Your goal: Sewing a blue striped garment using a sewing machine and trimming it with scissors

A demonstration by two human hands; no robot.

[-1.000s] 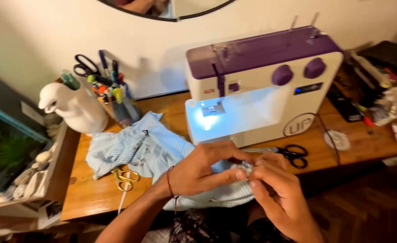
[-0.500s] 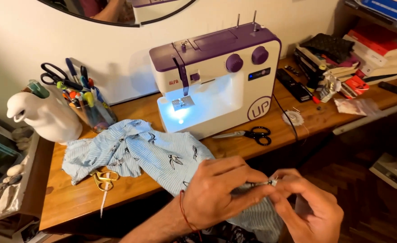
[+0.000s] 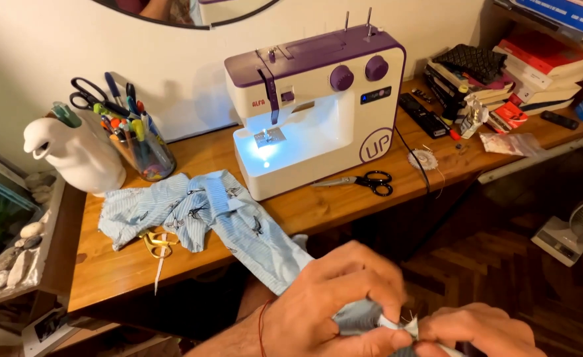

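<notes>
Low in the view, the left hand (image 3: 331,304) and the right hand (image 3: 479,330) meet, fingertips pinched tight on the end of a pale blue printed cloth (image 3: 238,225) that trails from the wooden desk (image 3: 318,211) down to them. On the desk a white and purple sewing machine (image 3: 318,99) stands against the cream wall, its lamp lit. Black-handled scissors (image 3: 364,182) lie just beside its base, yellow-handled scissors (image 3: 156,243) lie against the cloth. A white jug (image 3: 73,155) and a jar of pens (image 3: 139,149) stand at the desk's left end, stacked books (image 3: 503,73) at its right. Below is dark parquet floor (image 3: 503,264)
</notes>
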